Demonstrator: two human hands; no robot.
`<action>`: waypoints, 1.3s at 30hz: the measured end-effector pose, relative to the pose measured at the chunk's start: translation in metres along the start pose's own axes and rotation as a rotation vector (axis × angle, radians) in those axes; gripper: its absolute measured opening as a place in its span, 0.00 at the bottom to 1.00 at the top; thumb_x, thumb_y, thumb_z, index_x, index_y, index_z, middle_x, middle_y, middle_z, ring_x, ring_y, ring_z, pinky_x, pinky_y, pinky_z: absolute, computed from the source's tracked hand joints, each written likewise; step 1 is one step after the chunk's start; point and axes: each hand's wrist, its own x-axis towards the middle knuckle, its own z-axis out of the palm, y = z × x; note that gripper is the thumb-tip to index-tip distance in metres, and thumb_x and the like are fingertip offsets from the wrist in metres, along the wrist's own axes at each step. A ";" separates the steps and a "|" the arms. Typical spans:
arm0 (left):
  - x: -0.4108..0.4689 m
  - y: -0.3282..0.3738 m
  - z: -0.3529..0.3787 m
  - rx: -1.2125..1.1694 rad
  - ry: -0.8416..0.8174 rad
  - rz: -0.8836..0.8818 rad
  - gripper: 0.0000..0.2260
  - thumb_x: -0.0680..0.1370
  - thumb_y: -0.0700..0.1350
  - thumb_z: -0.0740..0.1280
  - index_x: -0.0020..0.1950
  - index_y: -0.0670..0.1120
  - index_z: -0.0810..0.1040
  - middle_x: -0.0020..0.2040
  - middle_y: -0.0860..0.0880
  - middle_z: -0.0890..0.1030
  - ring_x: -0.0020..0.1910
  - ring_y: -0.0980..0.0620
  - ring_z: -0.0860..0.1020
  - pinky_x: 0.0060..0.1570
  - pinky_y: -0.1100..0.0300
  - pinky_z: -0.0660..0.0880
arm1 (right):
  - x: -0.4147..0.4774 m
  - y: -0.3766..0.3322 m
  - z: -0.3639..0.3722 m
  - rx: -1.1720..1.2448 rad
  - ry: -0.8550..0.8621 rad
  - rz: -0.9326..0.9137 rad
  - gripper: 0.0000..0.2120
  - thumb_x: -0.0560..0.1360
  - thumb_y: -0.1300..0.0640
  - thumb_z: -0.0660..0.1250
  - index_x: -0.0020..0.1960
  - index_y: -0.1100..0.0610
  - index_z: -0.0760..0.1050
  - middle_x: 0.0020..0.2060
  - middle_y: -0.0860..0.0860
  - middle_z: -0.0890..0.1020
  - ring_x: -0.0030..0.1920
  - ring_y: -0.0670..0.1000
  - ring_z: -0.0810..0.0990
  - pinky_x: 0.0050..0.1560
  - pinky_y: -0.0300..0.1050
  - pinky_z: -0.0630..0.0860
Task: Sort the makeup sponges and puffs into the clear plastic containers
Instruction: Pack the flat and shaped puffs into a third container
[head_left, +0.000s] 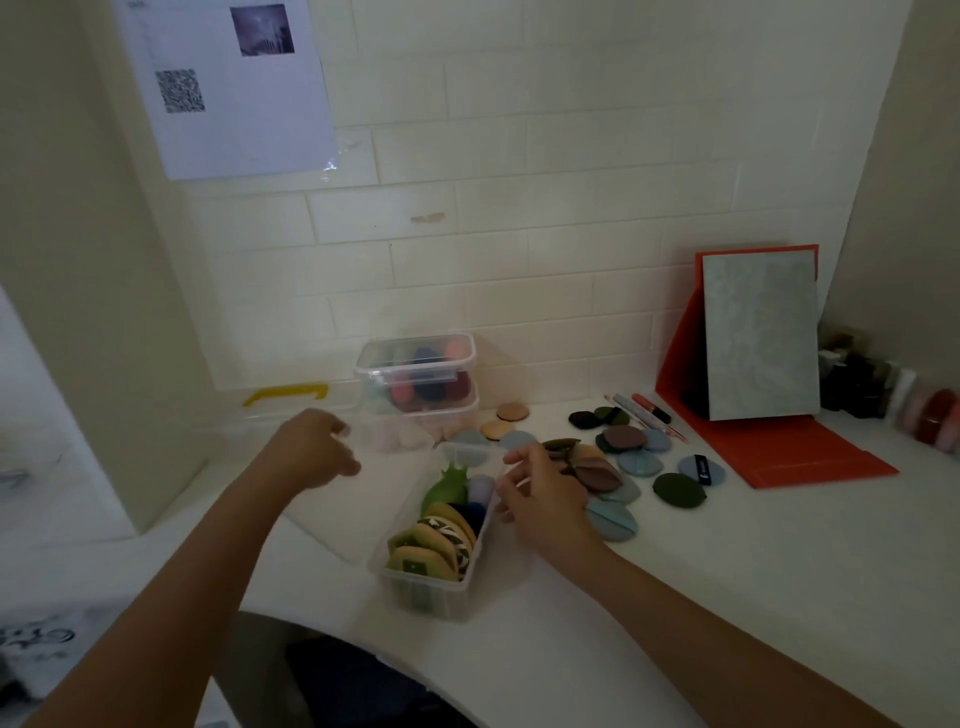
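Note:
An open clear container (470, 582) stands mid-counter, packed with tan, green-striped and dark blue puffs (439, 540) and a green sponge (447, 488). My left hand (311, 452) reaches in to its left and grips the far edge of a clear lid (343, 514) that tilts beside the container. My right hand (540, 499) has its fingers curled on the container's right rim. Loose puffs (639, 462) in blue, brown, dark green and tan lie scattered to the right. Two more clear containers (415, 364), stacked and holding red and blue sponges, stand at the back.
A mirror on a red folding stand (758, 338) is at the right, with pencils and a lip product (644, 410) in front of it. Small bottles and pink sponges (930, 415) line the far right. A clear box with a yellow handle (285, 395) sits back left by the wall.

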 end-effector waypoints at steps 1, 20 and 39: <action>-0.003 0.008 -0.004 0.045 0.028 0.070 0.23 0.68 0.36 0.74 0.62 0.39 0.76 0.57 0.41 0.80 0.55 0.44 0.78 0.54 0.56 0.73 | -0.002 -0.001 0.000 -0.023 -0.008 -0.025 0.11 0.77 0.52 0.65 0.55 0.47 0.65 0.49 0.45 0.76 0.46 0.46 0.78 0.44 0.42 0.78; -0.058 0.002 0.047 0.476 -0.450 0.281 0.43 0.71 0.69 0.59 0.75 0.57 0.37 0.77 0.48 0.39 0.76 0.44 0.43 0.73 0.41 0.47 | -0.009 -0.003 -0.016 -0.455 -0.206 -0.483 0.37 0.73 0.69 0.59 0.75 0.42 0.55 0.75 0.40 0.51 0.71 0.39 0.54 0.62 0.28 0.60; -0.058 -0.008 0.056 0.521 -0.346 0.325 0.39 0.74 0.66 0.59 0.75 0.58 0.38 0.76 0.46 0.49 0.73 0.41 0.53 0.70 0.46 0.55 | 0.012 0.001 -0.027 -0.591 -0.448 -0.470 0.23 0.79 0.56 0.61 0.73 0.45 0.63 0.73 0.41 0.61 0.75 0.44 0.52 0.75 0.45 0.54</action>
